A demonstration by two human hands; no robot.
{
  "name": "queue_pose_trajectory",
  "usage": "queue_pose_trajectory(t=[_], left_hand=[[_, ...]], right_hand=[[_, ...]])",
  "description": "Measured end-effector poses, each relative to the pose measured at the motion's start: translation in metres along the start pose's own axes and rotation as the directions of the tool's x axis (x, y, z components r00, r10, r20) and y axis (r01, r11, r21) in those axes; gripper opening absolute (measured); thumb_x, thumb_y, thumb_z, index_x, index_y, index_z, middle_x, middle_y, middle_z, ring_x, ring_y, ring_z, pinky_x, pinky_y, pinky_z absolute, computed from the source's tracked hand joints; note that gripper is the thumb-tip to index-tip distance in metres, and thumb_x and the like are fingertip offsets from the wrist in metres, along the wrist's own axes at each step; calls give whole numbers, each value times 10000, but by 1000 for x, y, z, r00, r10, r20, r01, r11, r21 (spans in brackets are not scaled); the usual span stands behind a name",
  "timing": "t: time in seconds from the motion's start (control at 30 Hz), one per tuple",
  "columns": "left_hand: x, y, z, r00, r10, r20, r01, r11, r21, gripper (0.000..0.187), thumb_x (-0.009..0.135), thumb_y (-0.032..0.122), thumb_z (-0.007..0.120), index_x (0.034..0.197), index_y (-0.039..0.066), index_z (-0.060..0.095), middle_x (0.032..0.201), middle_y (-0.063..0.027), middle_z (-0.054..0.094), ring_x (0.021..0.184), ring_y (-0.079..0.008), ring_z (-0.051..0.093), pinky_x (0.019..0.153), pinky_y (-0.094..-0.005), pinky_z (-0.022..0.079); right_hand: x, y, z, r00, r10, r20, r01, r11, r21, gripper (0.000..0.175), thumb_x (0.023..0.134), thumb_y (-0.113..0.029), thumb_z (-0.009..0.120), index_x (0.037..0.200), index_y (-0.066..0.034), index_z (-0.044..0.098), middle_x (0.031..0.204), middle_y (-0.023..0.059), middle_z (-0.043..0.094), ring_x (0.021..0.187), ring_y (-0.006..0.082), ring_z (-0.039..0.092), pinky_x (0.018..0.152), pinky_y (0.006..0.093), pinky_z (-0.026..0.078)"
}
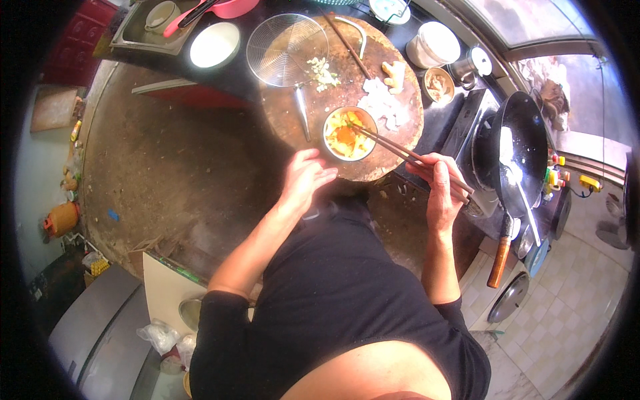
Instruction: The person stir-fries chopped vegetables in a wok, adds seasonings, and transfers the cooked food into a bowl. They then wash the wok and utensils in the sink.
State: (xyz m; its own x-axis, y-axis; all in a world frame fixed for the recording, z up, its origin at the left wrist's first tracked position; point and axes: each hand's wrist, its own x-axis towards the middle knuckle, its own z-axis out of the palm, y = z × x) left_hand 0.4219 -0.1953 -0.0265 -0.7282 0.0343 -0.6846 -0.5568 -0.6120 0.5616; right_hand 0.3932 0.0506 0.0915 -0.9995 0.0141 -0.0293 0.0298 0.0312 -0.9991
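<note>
My right hand [441, 187] grips a pair of brown chopsticks [400, 150], their tips in a bowl [326, 146] of yellow and orange food that looks like egg. The bowl stands near the front edge of a round wooden chopping board [397, 45]. My left hand [306, 176] is just left of the bowl, fingers apart, holding nothing. Behind it a knife [303, 114] lies on the board. Farther back are chopped pale-green pieces [322, 74], a round wire rack [288, 50], a ginger root [394, 76], a crumpled white heap [382, 102] and another brown stick [345, 37].
A black wok [522, 150] with a wooden handle tilts over the stove at right, a metal utensil in it. A white tub [434, 45] and a small bowl [439, 85] stand behind right. A white bowl [215, 45] and a metal sink [150, 42] are back left.
</note>
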Motion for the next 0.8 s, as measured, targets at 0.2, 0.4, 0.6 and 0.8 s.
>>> queue_pose_trajectory(t=[0.2, 0.4, 0.6, 0.8], left_hand=[[-2, 1, 4, 1000, -11, -14, 11, 1000, 18, 422, 965, 41, 496, 1354, -53, 361, 1210, -244, 494, 1045, -391, 655, 909, -470, 572], [-3, 1, 2, 1000, 6, -16, -6, 1000, 6, 433, 963, 44, 504, 1358, -56, 359, 1205, -244, 498, 1049, -392, 654, 909, -469, 572], [-1, -2, 4, 1000, -5, 7, 5, 1000, 3, 437, 962, 52, 519, 1356, -54, 365, 1204, -238, 505, 1035, -390, 660, 905, -467, 573], [-2, 1, 6, 999, 28, 30, -28, 1000, -7, 477, 939, 46, 528, 1375, -48, 359, 1205, -236, 518, 1030, -368, 665, 916, -456, 569]], right_hand=[[6, 4, 2, 998, -31, -63, 31, 999, -12, 234, 1036, -133, 500, 1080, 65, 617, 989, 152, 692, 859, 254, 722, 826, 356, 584], [2, -14, -11, 991, -13, -133, -1, 994, -108, 294, 1035, -211, 498, 1012, 47, 638, 914, 159, 691, 802, 257, 724, 775, 373, 612], [12, -2, -11, 996, 34, -88, -35, 999, -9, 239, 1033, -157, 514, 1060, 45, 638, 943, 158, 703, 830, 251, 726, 802, 356, 599], [16, -4, -8, 992, -75, -103, 74, 997, -12, 211, 1025, -123, 523, 1065, 37, 654, 959, 115, 687, 868, 204, 702, 807, 325, 575]])
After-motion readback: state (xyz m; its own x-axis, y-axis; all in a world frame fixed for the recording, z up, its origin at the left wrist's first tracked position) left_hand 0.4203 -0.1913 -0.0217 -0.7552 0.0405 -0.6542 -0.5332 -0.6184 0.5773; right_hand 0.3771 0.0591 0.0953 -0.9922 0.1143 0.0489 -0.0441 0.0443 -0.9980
